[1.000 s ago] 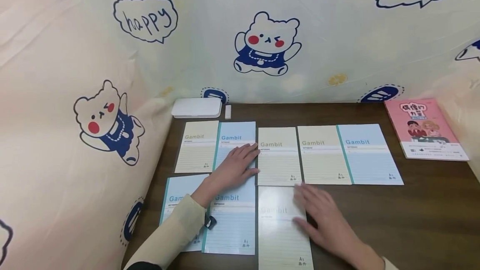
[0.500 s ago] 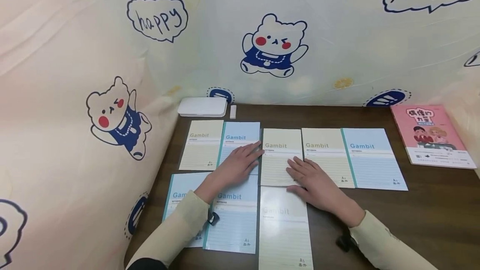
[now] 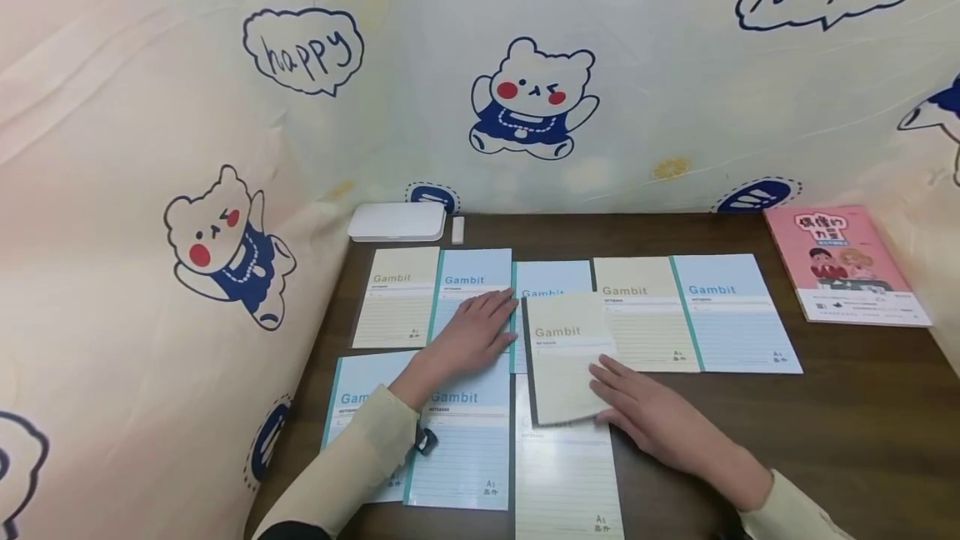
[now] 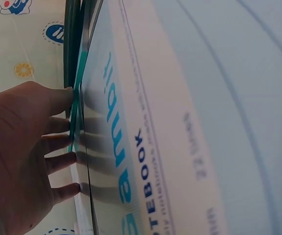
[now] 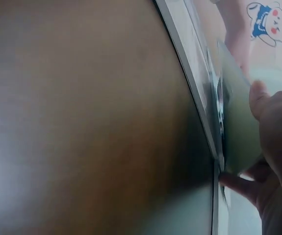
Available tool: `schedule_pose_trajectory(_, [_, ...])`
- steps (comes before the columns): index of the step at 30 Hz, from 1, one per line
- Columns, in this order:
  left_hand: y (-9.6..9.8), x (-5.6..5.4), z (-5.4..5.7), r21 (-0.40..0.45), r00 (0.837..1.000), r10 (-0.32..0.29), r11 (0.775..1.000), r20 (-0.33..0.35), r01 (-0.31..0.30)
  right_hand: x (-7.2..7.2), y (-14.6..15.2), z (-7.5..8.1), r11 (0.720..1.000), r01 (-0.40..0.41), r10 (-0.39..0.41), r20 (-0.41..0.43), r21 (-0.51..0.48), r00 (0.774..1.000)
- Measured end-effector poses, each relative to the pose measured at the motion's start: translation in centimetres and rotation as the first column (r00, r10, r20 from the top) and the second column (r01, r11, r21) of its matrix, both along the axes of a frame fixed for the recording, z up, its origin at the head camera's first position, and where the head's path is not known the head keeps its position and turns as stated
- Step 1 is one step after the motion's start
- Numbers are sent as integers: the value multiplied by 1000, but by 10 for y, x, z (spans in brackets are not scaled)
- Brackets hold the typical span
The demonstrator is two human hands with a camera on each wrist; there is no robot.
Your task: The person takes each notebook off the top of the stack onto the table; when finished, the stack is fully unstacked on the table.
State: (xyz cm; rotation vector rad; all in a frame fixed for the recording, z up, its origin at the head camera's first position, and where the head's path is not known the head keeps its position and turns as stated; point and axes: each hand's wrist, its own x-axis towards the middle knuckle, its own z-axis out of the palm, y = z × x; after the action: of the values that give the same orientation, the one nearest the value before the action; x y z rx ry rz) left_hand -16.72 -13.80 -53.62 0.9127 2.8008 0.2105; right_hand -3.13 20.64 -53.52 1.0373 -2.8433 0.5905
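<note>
My right hand (image 3: pixel 652 417) holds a cream Gambit notebook (image 3: pixel 564 377) by its right edge. The notebook lies askew over a blue notebook (image 3: pixel 553 276) in the back row and the top of a glossy cream notebook (image 3: pixel 566 486) in front. In the right wrist view the held notebook (image 5: pixel 241 127) slants up from the stack, between thumb and fingers. My left hand (image 3: pixel 468 333) rests with fingers spread on another blue notebook (image 3: pixel 474 265), fingertips at its right edge. The left wrist view shows these fingers (image 4: pixel 62 157) along a teal-edged notebook.
More notebooks lie in rows: a cream one (image 3: pixel 396 307) at back left, cream (image 3: pixel 645 323) and blue (image 3: pixel 738 315) ones at right, blue ones (image 3: pixel 457 473) in front. A pink book (image 3: pixel 847 265) lies at far right. A white case (image 3: pixel 397 222) and small white block (image 3: pixel 458 230) sit behind.
My right hand reached up to the cream notebook in the middle of the back row, took hold of it and drew it toward me, uncovering a blue notebook. The left hand stayed in place.
</note>
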Motion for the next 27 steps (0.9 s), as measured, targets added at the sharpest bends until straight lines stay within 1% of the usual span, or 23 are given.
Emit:
schedule_pose_trajectory(3, [2, 0, 0, -7, 1000, -3, 1000, -3, 3, 24, 15, 0, 995, 23, -23, 5, -93, 1000])
schedule_pose_trajectory(6, [4, 0, 0, -13, 1000, -3, 1000, -6, 3, 49, 30, 2, 983, 62, -55, 41, -175, 998])
schedule_pose_trajectory(9, [3, 0, 0, -5, 1000, -7, 1000, -14, 7, 74, 46, 4, 970, 126, -104, 116, -208, 988])
schedule_pose_trajectory(13, [1, 0, -1, 10, 1000, -4, 1000, -21, 4, 99, 67, 3, 964, 193, -155, 203, -184, 967])
schedule_pose_trajectory(15, [2, 0, -2, 15, 1000, 3, 1000, -20, -3, 107, 76, 2, 964, 216, -171, 261, -153, 950])
schedule_pose_trajectory(16, [2, 0, -2, 20, 1000, 5, 1000, -18, -4, 111, 81, 2, 966, 224, -178, 299, -128, 937])
schedule_pose_trajectory(18, [3, 0, -4, 29, 1000, 5, 1000, -11, -4, 116, 89, 1, 966, 241, -194, 362, -90, 912])
schedule_pose_trajectory(20, [3, 0, -5, 37, 1000, 3, 999, -4, -3, 118, 95, 2, 965, 259, -216, 431, -43, 876])
schedule_pose_trajectory(22, [3, 0, -5, 44, 1000, 0, 999, -2, 0, 120, 100, 3, 964, 267, -233, 467, -7, 853])
schedule_pose_trajectory(25, [3, 0, -5, 39, 1000, 0, 999, -7, 1, 123, 106, 3, 959, 282, -253, 500, 18, 828])
schedule_pose_trajectory(26, [2, 0, -4, 35, 1000, 3, 999, -10, -2, 124, 108, 2, 959, 284, -254, 509, 20, 822])
schedule_pose_trajectory(27, [2, 0, -4, 34, 1000, 5, 999, -15, -5, 124, 109, 2, 958, 286, -255, 511, 19, 821])
